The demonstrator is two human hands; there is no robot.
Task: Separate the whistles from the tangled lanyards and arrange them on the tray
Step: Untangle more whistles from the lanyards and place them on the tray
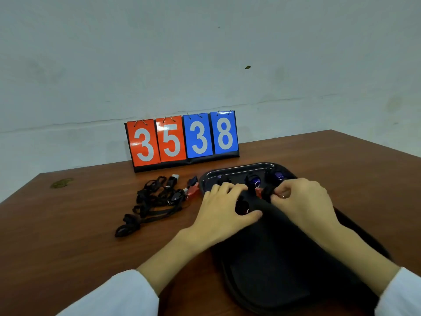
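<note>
Red-and-blue flip scoreboard (pixel 182 140) standing at back of brown wooden bench (pixel 68 224). Tangled black lanyards (pixel 155 201) lying left of glossy black plastic tray (pixel 239 171). Over tray: left hand (pixel 225 206) grip curling round dark whistle (pixel 242 206), right hand (pixel 303 199) grip pinching black-and-red whistle (pixel 264 193) just beside it.

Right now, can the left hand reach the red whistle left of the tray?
Probably yes: the red whistle lies close beside the left hand with nothing between, though that hand seems to hold a dark object.
</note>
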